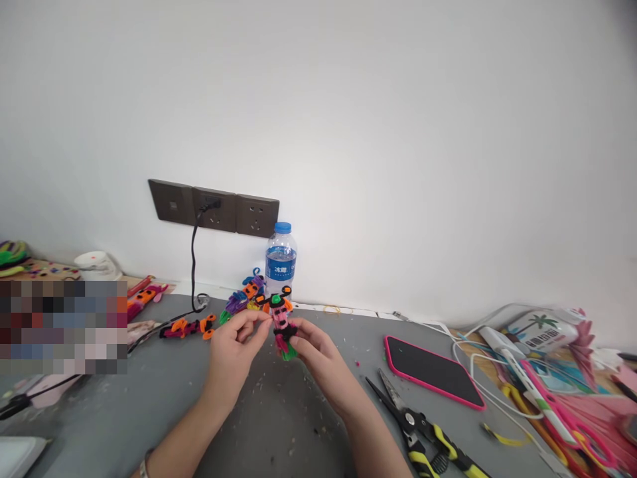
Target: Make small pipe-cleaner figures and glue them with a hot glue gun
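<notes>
A small pipe-cleaner figure (pixel 281 320) in pink, black, orange and green is held upright above the grey mat (pixel 279 425). Around its lower part, the fingers of my right hand (pixel 318 355) are closed. My left hand (pixel 237 355) pinches at the figure's left side with thumb and fingertips together. Behind the figure stands a water bottle (pixel 281 259) with a blue cap. More pipe-cleaner figures lie past my left hand: a blue, purple and orange one (pixel 247 292) and a dark one with orange parts (pixel 189 327).
At right lie a phone (pixel 432 372) with a pink edge and cutting pliers (pixel 411 419), blades open. White cables (pixel 478 372), pink-handled scissors (pixel 592 443) and a palm-tree-printed packet (pixel 542 332) crowd the far right. A black cord (pixel 194 259) hangs from the wall sockets (pixel 213 207).
</notes>
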`<action>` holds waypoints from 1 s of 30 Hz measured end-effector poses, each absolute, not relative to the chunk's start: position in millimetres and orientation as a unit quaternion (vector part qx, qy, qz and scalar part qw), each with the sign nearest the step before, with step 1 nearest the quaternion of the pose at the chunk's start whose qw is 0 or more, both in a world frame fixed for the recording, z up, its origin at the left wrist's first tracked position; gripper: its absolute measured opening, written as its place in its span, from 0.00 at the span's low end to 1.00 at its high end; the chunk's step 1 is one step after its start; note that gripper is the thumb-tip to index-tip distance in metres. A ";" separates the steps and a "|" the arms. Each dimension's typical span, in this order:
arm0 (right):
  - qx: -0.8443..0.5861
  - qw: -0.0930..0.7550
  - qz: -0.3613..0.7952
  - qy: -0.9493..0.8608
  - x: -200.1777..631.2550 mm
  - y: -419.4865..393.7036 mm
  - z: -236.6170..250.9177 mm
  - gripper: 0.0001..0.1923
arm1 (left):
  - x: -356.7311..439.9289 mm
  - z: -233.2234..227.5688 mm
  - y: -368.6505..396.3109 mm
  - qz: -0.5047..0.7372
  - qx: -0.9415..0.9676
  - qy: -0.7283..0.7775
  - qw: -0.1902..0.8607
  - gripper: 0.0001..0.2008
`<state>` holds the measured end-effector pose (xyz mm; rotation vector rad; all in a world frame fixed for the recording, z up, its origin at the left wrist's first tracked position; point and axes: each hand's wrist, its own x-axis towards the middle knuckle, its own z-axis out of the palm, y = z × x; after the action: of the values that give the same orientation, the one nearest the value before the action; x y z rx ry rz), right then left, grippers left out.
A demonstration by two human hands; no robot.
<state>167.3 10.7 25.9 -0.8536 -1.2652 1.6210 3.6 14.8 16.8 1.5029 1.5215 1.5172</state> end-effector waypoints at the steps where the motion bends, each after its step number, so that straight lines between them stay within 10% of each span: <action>1: -0.342 0.441 0.655 -0.509 167.5 10.5 25.6 0.12 | 3.7 17.4 14.4 0.561 0.555 0.558 0.256 0.11; 30: -0.287 0.479 0.756 -0.341 167.7 11.5 36.7 0.08 | 3.0 25.1 7.3 0.568 0.617 0.521 0.161 0.08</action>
<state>167.7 11.5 36.7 -0.7000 -0.8314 1.8461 3.0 7.3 25.1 1.7606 1.4891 1.6207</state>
